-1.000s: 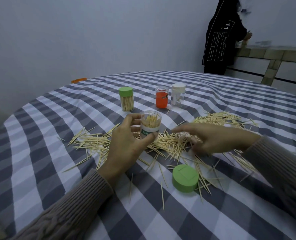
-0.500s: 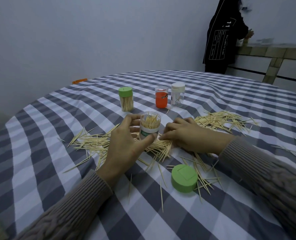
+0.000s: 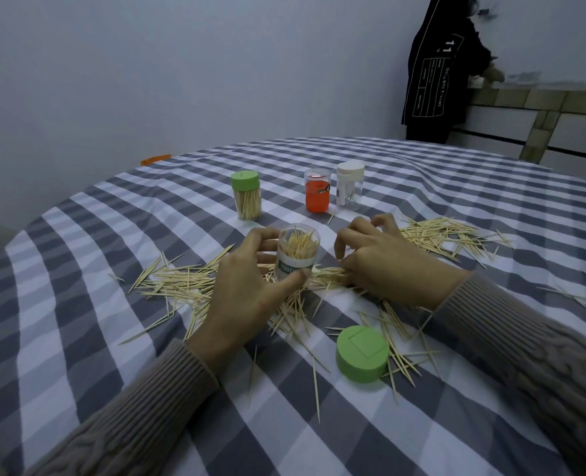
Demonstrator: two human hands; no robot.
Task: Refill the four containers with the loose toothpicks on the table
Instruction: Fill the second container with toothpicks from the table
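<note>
Steadying the open clear plastic toothpick jar (image 3: 297,253) upright on the grey-and-white checked tablecloth (image 3: 79,304), the left hand (image 3: 247,290) wraps it with thumb in front and fingers behind, likely so it won't tip while being filled. Its round green plastic lid (image 3: 362,353) lies off to the near right. Just beside the jar, the right hand (image 3: 384,262) rests on the scattered pale wooden toothpicks (image 3: 181,286), fingers curled down, gathering them; whether any are pinched, I cannot tell. Three capped containers stand beyond.
</note>
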